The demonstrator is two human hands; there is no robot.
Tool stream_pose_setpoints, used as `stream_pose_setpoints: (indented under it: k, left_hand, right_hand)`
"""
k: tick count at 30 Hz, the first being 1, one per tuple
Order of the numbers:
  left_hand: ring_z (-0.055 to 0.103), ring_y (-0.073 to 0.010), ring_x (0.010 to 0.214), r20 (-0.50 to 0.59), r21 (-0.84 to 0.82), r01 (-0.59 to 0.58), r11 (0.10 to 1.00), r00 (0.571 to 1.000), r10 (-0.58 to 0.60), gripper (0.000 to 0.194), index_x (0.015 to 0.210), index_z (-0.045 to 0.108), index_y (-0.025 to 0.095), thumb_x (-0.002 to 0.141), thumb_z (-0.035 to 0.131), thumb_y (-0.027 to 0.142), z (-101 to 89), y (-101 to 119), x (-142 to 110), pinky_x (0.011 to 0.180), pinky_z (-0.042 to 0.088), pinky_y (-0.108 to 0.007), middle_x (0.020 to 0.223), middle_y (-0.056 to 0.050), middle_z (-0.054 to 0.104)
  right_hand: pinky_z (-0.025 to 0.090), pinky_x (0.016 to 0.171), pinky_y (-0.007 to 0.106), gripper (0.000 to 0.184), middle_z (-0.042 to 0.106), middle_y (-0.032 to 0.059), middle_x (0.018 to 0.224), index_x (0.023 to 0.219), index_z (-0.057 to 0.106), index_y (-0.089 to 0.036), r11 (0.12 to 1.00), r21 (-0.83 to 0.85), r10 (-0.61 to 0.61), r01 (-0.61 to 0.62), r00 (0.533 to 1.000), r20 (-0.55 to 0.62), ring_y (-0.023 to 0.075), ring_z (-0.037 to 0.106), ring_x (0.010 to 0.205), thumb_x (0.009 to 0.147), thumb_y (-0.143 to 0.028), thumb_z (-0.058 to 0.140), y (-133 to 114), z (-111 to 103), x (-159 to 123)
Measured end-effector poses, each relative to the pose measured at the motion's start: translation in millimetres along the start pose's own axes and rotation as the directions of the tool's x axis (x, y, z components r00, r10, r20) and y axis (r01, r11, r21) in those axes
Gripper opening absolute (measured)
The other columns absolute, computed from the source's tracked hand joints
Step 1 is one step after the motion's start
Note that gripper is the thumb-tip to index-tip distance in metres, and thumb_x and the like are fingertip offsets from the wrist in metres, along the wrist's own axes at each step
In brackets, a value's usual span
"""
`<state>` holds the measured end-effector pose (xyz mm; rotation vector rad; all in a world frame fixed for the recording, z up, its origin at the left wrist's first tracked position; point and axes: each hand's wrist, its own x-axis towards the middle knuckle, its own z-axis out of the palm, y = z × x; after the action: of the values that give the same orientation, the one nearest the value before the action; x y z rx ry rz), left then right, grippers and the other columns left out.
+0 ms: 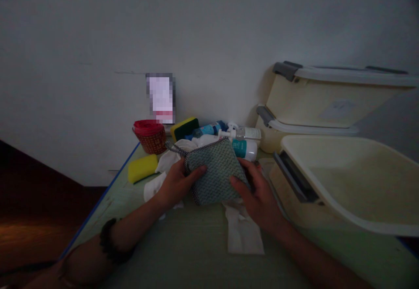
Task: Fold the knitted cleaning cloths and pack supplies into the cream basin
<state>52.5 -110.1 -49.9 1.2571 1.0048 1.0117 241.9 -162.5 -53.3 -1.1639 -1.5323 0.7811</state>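
Observation:
A grey-green woven cloth [216, 171], folded into a thick pad, is held a little above the table. My left hand [176, 183] grips its left edge, thumb laid across the front. My right hand [258, 195] holds the right edge, thumb on top and fingers behind. White cloths [244, 232] lie on the table under and around both hands. A dark bead bracelet [109, 241] sits on my left wrist.
A yellow sponge [142, 167], a red basket [149, 136], a yellow-and-green sponge [185, 128] and lying bottles [240, 146] crowd the back by the wall. Cream plastic bins [347, 180] with grey handles stand at the right. The table [183, 254] has a blue left edge.

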Motion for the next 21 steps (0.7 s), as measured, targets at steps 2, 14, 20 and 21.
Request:
stream_pose_setpoints:
  k: [2,14,20,21]
  left_hand:
    - [0.064,-0.0243,0.093,0.006,-0.005,0.013,1.0,1.0,-0.013,0.028,0.095,0.061,0.017,0.074,0.066,0.034,0.2,0,0,0.082,0.05,-0.037,0.1,-0.006,0.07]
    - [0.064,-0.0208,0.086,0.004,0.036,0.002,0.999,1.0,-0.002,0.028,0.095,0.061,0.015,0.075,0.064,0.034,1.5,4,0,0.077,0.049,-0.031,0.091,-0.004,0.071]
    - [0.062,-0.0218,0.083,0.043,-0.088,0.059,0.994,0.998,-0.055,0.027,0.088,0.064,0.014,0.076,0.062,0.037,-0.2,-1,-2,0.077,0.047,-0.033,0.084,-0.004,0.069]
    - [0.062,-0.0224,0.083,0.048,-0.091,0.067,0.994,0.997,-0.063,0.027,0.085,0.065,0.013,0.076,0.062,0.038,-2.0,-3,-2,0.077,0.047,-0.034,0.082,-0.005,0.068]
  right_hand:
    - [0.048,0.084,0.035,0.035,0.054,0.0063,0.112,0.119,0.044,-0.026,0.997,-0.047,-0.053,0.054,0.998,0.024,0.0198,0.055,0.101,0.085,-0.03,0.052,-1,-1,-1]
    - [0.048,0.083,0.033,0.061,0.051,0.007,0.11,0.129,0.035,-0.023,0.897,-0.261,-0.295,0.357,0.923,0.248,0.0179,0.051,0.097,0.075,-0.025,0.064,-11,1,-5]
    - [0.049,0.078,0.028,0.03,0.057,0.0028,0.099,0.108,0.05,-0.024,0.915,-0.304,-0.287,0.266,0.958,-0.024,0.0147,0.055,0.09,0.079,-0.018,0.059,-10,0,2]
    - [0.048,0.078,0.028,0.029,0.058,0.0021,0.098,0.106,0.05,-0.024,0.92,-0.292,-0.289,0.263,0.956,-0.049,0.0141,0.055,0.089,0.08,-0.017,0.058,-10,0,3]
